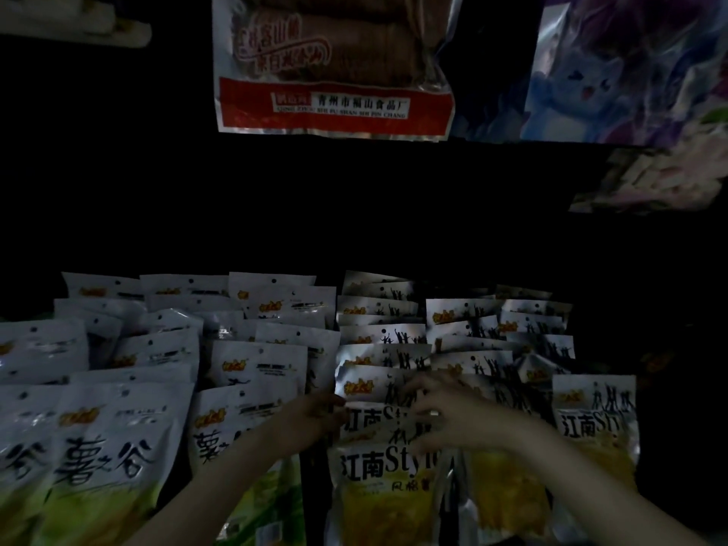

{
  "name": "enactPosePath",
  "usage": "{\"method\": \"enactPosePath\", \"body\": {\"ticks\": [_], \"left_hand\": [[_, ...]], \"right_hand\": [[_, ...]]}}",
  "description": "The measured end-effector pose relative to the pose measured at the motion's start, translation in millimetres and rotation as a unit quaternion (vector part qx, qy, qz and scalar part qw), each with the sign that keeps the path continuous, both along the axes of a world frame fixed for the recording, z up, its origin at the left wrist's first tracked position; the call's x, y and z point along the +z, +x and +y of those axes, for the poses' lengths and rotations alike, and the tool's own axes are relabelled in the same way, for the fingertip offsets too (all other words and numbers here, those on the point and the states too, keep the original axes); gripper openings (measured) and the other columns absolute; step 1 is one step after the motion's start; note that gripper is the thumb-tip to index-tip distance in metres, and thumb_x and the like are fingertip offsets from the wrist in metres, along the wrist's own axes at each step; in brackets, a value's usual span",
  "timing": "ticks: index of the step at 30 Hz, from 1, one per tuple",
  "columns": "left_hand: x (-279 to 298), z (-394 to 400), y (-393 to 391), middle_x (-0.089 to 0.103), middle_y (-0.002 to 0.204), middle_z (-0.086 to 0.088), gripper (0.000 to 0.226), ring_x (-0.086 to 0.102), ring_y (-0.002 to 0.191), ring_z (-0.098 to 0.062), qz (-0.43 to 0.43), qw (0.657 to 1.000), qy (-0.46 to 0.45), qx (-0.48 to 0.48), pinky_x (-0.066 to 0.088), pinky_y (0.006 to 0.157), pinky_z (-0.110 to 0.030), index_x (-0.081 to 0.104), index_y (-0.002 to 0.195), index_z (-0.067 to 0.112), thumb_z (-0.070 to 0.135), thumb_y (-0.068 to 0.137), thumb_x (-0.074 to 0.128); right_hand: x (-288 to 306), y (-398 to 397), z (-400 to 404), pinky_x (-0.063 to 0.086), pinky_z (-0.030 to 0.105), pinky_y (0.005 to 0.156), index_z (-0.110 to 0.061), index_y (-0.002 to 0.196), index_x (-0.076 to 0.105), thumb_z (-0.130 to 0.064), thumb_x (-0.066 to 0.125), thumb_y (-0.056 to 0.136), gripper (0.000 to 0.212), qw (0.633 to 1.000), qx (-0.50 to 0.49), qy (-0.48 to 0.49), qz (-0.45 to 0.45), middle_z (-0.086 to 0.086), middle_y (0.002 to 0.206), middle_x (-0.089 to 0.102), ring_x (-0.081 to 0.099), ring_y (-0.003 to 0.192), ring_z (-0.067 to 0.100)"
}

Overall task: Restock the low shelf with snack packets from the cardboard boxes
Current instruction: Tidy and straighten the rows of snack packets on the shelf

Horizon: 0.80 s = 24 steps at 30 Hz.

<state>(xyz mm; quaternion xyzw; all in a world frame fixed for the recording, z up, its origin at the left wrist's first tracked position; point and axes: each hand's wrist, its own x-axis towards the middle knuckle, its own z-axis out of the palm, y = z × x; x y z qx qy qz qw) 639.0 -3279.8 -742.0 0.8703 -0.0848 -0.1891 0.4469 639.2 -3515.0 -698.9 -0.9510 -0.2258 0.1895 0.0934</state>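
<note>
On the dim low shelf stand rows of silver packets with yellow bottoms (378, 486), packed one behind another. Both of my hands reach into the front of the middle row. My left hand (321, 413) holds the left edge of the second packet (368, 421) there. Over that packet's top right part my right hand (445, 415) lies with its fingers curled, a ring showing on one finger. The packet stands upright just behind the front one. No cardboard box is in view.
White packets with green bottoms (106, 459) fill the shelf's left half in several rows. Another column of yellow packets (591, 423) stands at the right. Above hang a red-banded packet (335, 72) and a blue cartoon packet (591, 80). The shelf's back is dark.
</note>
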Motion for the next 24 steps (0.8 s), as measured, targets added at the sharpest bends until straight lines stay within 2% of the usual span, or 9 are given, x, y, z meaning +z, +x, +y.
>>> {"method": "enactPosePath", "body": {"ticks": [4,8,11,13,16,18,21,23,24], "left_hand": [[4.8,-12.2,-12.6,0.057,0.119,-0.001,0.036,0.054,0.113,-0.019,0.082,0.986,-0.124,0.074,0.044,0.096,-0.03,0.046,0.131,0.022,0.036,0.098,0.041],[11.6,-10.0,-17.6,0.041,0.144,-0.017,0.06,0.043,0.128,-0.037,0.185,0.951,-0.2,0.146,0.043,0.102,-0.043,0.043,0.138,0.017,0.056,0.091,0.042],[10.4,-7.7,-20.2,0.045,0.134,0.003,0.068,0.048,0.116,-0.016,0.054,0.99,-0.12,0.054,0.047,0.093,-0.024,0.029,0.142,0.024,0.047,0.085,0.058],[2.2,-4.6,-19.7,0.038,0.137,0.003,0.086,0.044,0.12,-0.016,-0.168,0.985,0.049,0.005,0.045,0.096,-0.023,0.017,0.145,0.026,0.036,0.079,0.071],[-13.6,-5.5,-18.3,0.033,0.147,-0.013,0.099,0.04,0.13,-0.034,-0.447,0.842,0.293,-0.075,0.048,0.095,-0.047,0.033,0.142,0.024,0.03,0.058,0.086],[-24.5,-7.7,-15.3,0.034,0.147,-0.007,0.092,0.033,0.133,-0.029,-0.488,0.771,0.375,-0.164,0.038,0.101,-0.05,0.049,0.132,0.027,0.03,0.049,0.088],[-39.8,-5.7,-15.7,0.035,0.15,-0.007,0.087,0.025,0.138,-0.026,-0.459,0.746,0.432,-0.215,0.04,0.102,-0.054,0.054,0.132,0.023,0.055,0.055,0.08],[-47.7,-3.4,-16.3,0.026,0.152,-0.016,0.11,0.021,0.139,-0.032,-0.417,0.753,0.466,-0.204,0.034,0.105,-0.055,0.042,0.14,0.015,0.075,0.052,0.068],[-50.7,-4.1,-16.5,0.02,0.153,-0.019,0.12,0.018,0.14,-0.036,-0.408,0.753,0.477,-0.197,0.026,0.108,-0.058,0.034,0.144,0.014,0.08,0.05,0.065]], "right_hand": [[-8.2,8.5,8.9,0.045,0.024,0.072,-0.009,0.09,0.068,-0.033,0.062,0.089,0.025,0.993,-0.071,0.083,-0.05,0.004,0.104,0.065,0.06,0.093,0.017],[-19.4,16.7,18.4,0.03,0.02,0.047,-0.02,0.06,0.048,-0.028,0.062,0.089,0.033,0.994,-0.101,0.036,-0.034,-0.003,0.064,0.046,0.047,0.058,0.01],[-28.9,16.3,24.7,0.032,0.023,0.051,-0.02,0.064,0.045,-0.033,0.062,0.088,0.032,0.99,-0.128,0.011,-0.06,-0.001,0.07,0.045,0.048,0.064,0.015],[-27.0,7.0,27.2,0.04,0.027,0.064,-0.018,0.097,0.055,-0.037,0.066,0.084,0.026,0.978,-0.146,-0.005,-0.15,0.003,0.095,0.057,0.057,0.087,0.02],[-34.1,-8.3,26.6,0.051,0.037,0.072,-0.015,0.116,0.053,-0.029,0.092,0.043,0.083,0.929,-0.116,-0.06,-0.347,0.009,0.114,0.05,0.053,0.102,0.028],[-48.9,-15.9,27.6,0.054,0.042,0.074,-0.013,0.108,0.062,-0.015,0.092,0.022,0.091,0.916,-0.061,-0.055,-0.393,0.011,0.114,0.051,0.046,0.103,0.029],[-70.8,-19.7,22.4,0.045,0.045,0.099,-0.008,0.126,0.05,-0.025,0.085,0.052,0.083,0.939,-0.04,-0.028,-0.342,0.013,0.133,0.049,0.038,0.121,0.026],[-71.2,-19.9,15.8,0.019,0.044,0.117,-0.014,0.15,0.005,-0.054,0.054,0.081,0.094,0.956,-0.043,-0.044,-0.288,0.014,0.157,-0.001,0.006,0.141,0.024],[-71.3,-16.3,12.5,-0.004,0.04,0.119,-0.021,0.144,-0.025,-0.066,0.041,0.081,0.102,0.966,-0.032,-0.041,-0.252,0.01,0.15,-0.031,-0.021,0.14,0.02]]}}
